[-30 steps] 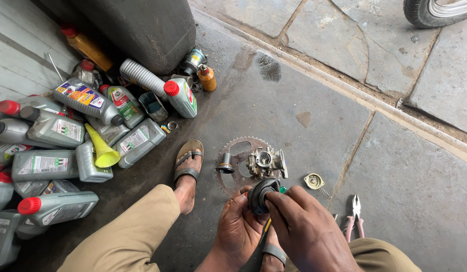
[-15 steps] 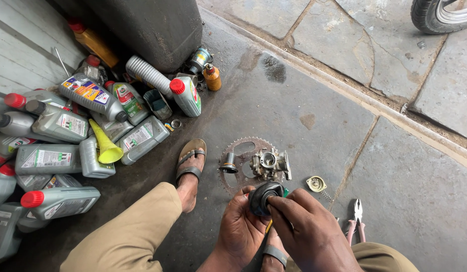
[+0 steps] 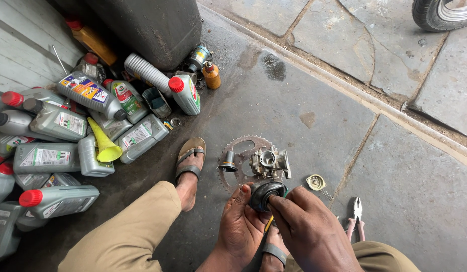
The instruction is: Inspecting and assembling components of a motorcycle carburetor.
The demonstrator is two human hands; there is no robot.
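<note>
Both hands meet low in the middle: the left hand (image 3: 241, 226) and right hand (image 3: 306, 229) close around a cup-shaped part (image 3: 263, 194). Just beyond it a carburetor (image 3: 270, 163) sits on a sprocket (image 3: 238, 161) lying flat on the floor (image 3: 304, 100). A small cap (image 3: 315, 182) lies right of them, pliers (image 3: 355, 217) farther right. A sandalled foot (image 3: 189, 168) rests left of the sprocket. Bottles (image 3: 57, 146) pile at far left, a funnel (image 3: 103, 143) among them. A tyre (image 3: 442, 14) shows at top right.
</note>
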